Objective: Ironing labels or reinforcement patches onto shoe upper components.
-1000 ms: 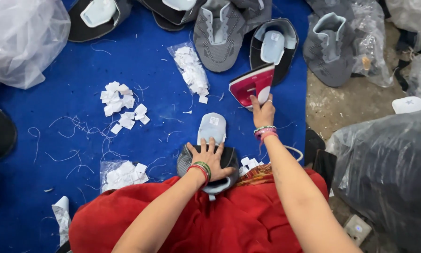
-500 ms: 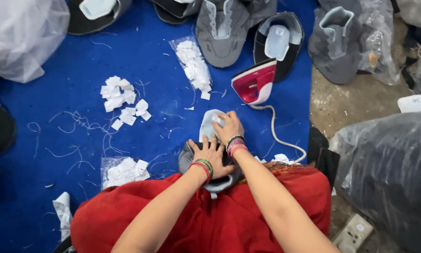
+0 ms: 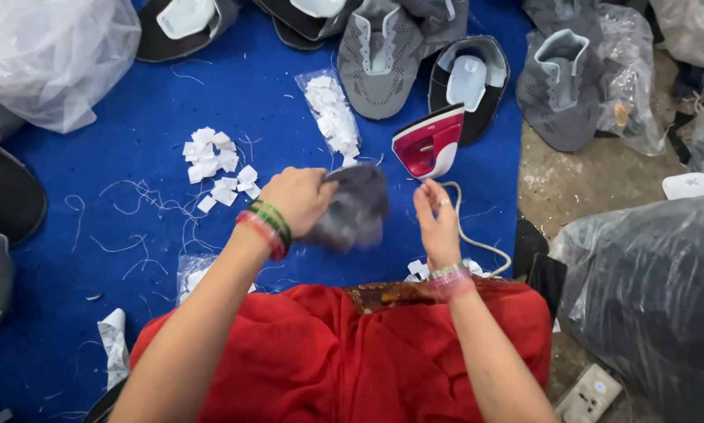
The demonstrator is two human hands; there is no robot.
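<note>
Head view: the left hand (image 3: pixel 298 200) is clamped on a grey shoe upper (image 3: pixel 352 205) (blurred, its long axis unclear) lifted above the blue mat (image 3: pixel 132 102), while the right hand (image 3: pixel 438 223), fingers spread and empty, waits just right of it.

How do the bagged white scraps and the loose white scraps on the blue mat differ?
The bagged scraps sit inside a clear plastic bag, packed in a long narrow strip; the loose scraps lie bare on the mat, scattered in a wider patch. The bagged ones lie nearer the iron. Both are small white pieces.
</note>
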